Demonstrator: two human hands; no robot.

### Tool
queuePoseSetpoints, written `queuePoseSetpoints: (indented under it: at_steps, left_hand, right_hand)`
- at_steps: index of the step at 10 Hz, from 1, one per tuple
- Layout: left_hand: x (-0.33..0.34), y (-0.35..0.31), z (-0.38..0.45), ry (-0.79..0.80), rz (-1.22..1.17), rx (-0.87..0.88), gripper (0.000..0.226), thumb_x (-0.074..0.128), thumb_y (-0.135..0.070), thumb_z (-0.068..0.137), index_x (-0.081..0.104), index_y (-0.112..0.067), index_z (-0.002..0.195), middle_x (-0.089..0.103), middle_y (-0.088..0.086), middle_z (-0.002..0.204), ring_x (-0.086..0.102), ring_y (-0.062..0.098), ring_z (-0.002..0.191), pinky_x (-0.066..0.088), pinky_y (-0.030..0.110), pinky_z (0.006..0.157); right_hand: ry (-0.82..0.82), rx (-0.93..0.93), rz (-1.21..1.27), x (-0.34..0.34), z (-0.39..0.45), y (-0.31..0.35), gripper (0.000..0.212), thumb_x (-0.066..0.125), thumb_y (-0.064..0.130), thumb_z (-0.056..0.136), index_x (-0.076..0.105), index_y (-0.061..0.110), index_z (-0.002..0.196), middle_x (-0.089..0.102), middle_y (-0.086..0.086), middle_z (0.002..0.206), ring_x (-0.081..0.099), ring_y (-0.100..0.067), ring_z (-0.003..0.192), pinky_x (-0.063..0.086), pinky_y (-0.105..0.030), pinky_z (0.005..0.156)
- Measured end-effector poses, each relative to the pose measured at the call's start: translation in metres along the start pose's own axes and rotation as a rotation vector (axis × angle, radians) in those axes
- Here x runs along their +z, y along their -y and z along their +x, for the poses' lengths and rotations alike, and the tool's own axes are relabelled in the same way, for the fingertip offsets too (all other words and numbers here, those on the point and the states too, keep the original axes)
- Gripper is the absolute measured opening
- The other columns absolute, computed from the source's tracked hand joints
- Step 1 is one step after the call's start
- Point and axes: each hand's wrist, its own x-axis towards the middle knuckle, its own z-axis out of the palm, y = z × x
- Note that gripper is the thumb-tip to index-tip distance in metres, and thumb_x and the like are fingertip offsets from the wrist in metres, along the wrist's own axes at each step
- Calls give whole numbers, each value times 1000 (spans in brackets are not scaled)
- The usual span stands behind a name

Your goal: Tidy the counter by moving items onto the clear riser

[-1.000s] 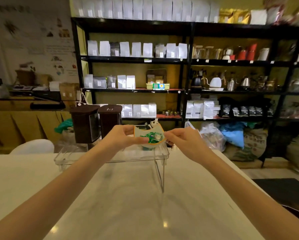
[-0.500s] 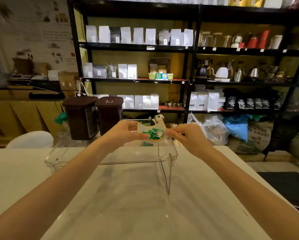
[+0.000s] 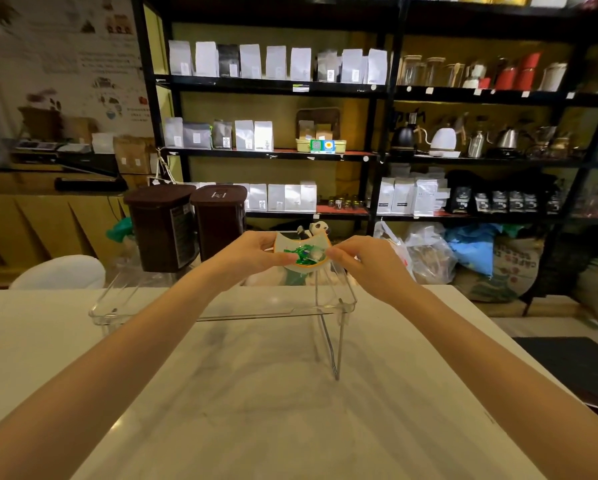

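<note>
Dish (image 3: 302, 252) of green sweets (image 3: 299, 255) sits between both hands, above the clear riser's (image 3: 221, 306) right end on the worktop (image 3: 290, 410). Left hand (image 3: 252, 252) and right hand (image 3: 366, 259) each have a closed grip on its rim.

Dish (image 3: 302, 252) above riser (image 3: 221, 306) (on counter (image 3: 290, 410)); bins (image 3: 186, 223) behind.
</note>
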Motion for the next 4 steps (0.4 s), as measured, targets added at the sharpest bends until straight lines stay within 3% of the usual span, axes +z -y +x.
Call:
queuePoseSetpoints:
  at_steps: [2,3,4]
  left_hand:
    - [1,-4,0,24,55,2,40,62,-22,85,58,-16,123,62,3,128,57,17,114,44,33,97]
    - [-1,-8,1,-3,134,24,44,59,-29,86,54,-11,126,54,5,136,53,14,107,43,25,84]
    - [-6,-17,-2,-110,286,91,59,54,-41,87,42,-12,136,47,10,142,49,24,123,45,34,93]
  right_hand:
    - [0,1,-37,6,-9,1,37,40,34,93,65,11,108,65,-11,111,57,-23,100,48,-39,83]
    - [-70,37,62,8,-24,3,36,40,35,93,58,14,117,62,-6,117,52,-20,109,42,-28,83]
    - [-338,-49,369,6,-65,20,26,51,29,89,56,25,114,63,11,108,54,-5,105,41,-12,84]
